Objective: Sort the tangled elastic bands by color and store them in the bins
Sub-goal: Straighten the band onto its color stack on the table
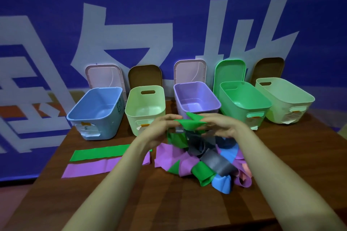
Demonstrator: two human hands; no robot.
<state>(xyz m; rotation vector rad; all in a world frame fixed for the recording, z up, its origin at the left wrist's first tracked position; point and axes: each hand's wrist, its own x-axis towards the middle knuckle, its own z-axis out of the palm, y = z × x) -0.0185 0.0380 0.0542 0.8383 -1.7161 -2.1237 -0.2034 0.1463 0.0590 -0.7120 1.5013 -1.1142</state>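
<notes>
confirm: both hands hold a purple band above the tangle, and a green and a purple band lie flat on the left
Wrong colour: the head view shows the left hand and right hand holding a green band above the tangle. The rest is right.

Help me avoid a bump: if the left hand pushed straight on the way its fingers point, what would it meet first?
Probably the right hand, gripping the same green elastic band just opposite the left hand; depth is hard to judge.

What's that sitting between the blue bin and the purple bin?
A pale green bin stands between the blue bin and the purple bin, looking empty in the head view.
</notes>
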